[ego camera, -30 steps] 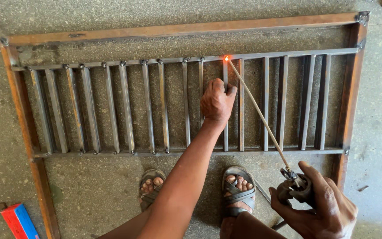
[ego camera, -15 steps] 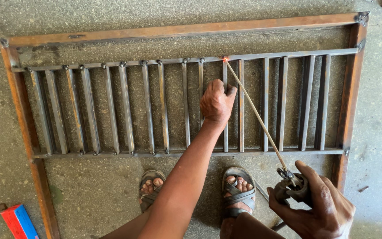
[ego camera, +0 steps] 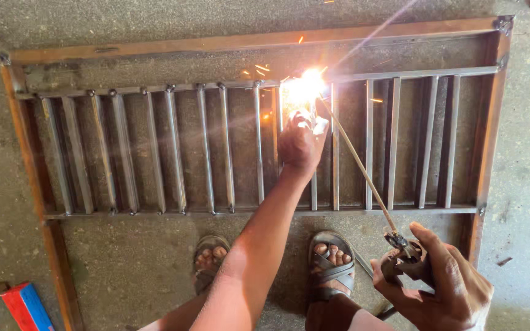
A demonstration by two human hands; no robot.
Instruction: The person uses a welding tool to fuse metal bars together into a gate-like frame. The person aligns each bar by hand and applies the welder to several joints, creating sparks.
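While bare concrete floor [ego camera: 124, 276] is lying open around my sandalled feet, my right hand [ego camera: 443, 288] is gripping the electrode holder [ego camera: 403, 257] low beside the grille's [ego camera: 173, 147] near rail, its rod [ego camera: 357, 162] slanting away. Farther out, my left hand [ego camera: 299, 144], arm outstretched, is pressing a bar under the glaring arc [ego camera: 305, 86].

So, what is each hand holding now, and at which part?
The right hand grips the electrode holder by its handle, with the welding rod clamped in it. The left hand presses on a vertical bar near the top.
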